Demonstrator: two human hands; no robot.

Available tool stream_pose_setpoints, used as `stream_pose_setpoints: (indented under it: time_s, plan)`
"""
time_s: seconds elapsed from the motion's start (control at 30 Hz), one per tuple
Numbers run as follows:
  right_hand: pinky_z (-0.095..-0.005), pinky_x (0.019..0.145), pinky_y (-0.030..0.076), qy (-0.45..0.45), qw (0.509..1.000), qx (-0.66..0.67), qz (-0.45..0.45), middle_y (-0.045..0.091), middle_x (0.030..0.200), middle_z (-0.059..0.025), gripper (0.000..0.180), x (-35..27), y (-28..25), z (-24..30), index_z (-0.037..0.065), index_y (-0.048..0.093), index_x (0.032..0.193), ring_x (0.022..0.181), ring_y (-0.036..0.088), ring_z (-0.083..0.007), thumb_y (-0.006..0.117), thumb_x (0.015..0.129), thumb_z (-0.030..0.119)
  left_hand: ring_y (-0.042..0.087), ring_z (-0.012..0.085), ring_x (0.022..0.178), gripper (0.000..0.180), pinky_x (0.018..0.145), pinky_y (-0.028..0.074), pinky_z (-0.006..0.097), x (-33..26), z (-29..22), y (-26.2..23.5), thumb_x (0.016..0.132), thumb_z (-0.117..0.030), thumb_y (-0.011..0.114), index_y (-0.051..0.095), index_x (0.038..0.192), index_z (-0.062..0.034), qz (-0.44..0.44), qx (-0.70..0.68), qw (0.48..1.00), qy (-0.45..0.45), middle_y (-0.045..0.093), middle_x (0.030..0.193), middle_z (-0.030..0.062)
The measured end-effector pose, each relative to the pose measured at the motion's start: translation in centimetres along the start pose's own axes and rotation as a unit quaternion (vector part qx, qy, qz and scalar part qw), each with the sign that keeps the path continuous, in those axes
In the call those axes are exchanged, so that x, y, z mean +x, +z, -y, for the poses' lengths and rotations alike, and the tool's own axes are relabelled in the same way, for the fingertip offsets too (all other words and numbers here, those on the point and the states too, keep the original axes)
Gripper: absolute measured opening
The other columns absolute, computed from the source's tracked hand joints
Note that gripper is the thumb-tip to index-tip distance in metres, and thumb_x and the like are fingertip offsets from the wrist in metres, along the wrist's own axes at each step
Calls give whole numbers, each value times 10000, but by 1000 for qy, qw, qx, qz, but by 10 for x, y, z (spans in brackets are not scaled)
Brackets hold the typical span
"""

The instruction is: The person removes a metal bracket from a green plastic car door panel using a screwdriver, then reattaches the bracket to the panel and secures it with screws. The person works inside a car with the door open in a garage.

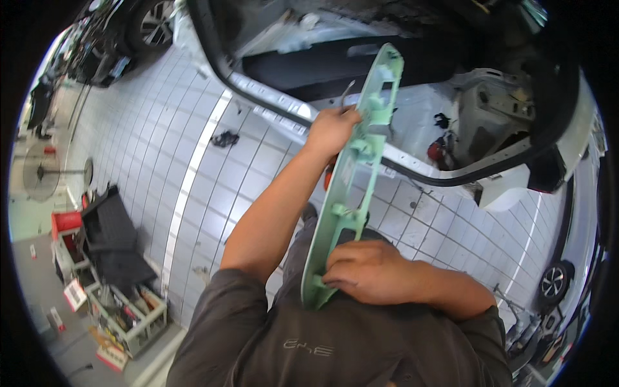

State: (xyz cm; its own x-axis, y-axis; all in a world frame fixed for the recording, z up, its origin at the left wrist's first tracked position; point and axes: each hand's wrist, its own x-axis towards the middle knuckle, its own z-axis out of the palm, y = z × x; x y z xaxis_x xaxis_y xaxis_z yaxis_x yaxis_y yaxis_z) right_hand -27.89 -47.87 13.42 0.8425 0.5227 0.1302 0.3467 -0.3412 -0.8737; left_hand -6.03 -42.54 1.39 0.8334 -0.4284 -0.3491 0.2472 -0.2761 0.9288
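At the left edge of the frame stood a fan [40, 171], with a red bin [66, 222] below it, a black sheet [113, 226] beside the bin and a cart [132, 337] at lower left. A wheel [153, 24] showed at upper left, and black scrap [224, 138] lay on the tiles [151, 132] left of the car [284, 106], whose open body filled the upper centre and upper right. The left hand [331, 131] gripped the left edge of the green panel [336, 193], fingers closed on it; a thin wire [346, 92] rose just beside, held or not, I could not tell. The panel slanted through the middle, from upper centre to lower centre. The right hand [369, 272] lay at its lower end, fingers curled together against it; whether they pinched anything, I could not tell. At right stood another wheel [554, 282].
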Motion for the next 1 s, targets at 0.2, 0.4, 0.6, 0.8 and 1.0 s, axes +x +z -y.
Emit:
stream_pose_setpoints:
  time_s: [0.2, 0.4, 0.6, 0.8, 1.0]
  plan:
    - [-375, 599, 516, -54, 998, -32, 2, 537, 849, -72, 139, 7, 3, 1, 65, 578, 889, 746, 601, -252, 664, 781, 52, 642, 151, 779, 411, 713, 512, 282, -20, -39, -3, 864, -143, 605, 653, 1224, 49, 24, -147, 988, -36, 703, 937, 101]
    - [-407, 658, 519, -54, 996, -59, 49, 514, 866, -95, 170, 8, -4, 9, 42, 518, 831, 823, 600, -287, 628, 703, 56, 635, 134, 771, 422, 706, 508, 267, -13, -40, 1, 854, -151, 613, 658, 1227, 41, 31, -129, 990, -42, 701, 932, 89]
    - [-424, 652, 514, -115, 993, -21, 23, 511, 872, -106, 195, 12, -3, 1, 38, 524, 858, 810, 594, -308, 637, 700, 46, 636, 125, 772, 427, 709, 504, 259, -12, -45, 1, 858, -158, 617, 655, 1238, 34, 39, -118, 991, -55, 702, 934, 77]
    - [-426, 651, 513, -106, 994, -31, 19, 510, 881, -113, 205, 10, -3, 1, 42, 536, 890, 796, 594, -315, 641, 713, 46, 639, 118, 774, 410, 707, 501, 255, -7, -41, 2, 861, -159, 618, 666, 1223, 27, 41, -122, 990, -51, 707, 930, 69]
    - [-398, 633, 497, -78, 995, -59, -3, 511, 881, -99, 229, 8, 5, 0, 52, 565, 942, 769, 592, -284, 673, 747, 103, 640, 119, 784, 399, 728, 497, 250, -6, -43, 5, 858, -158, 620, 673, 1207, 28, 37, -115, 992, -40, 709, 930, 68]
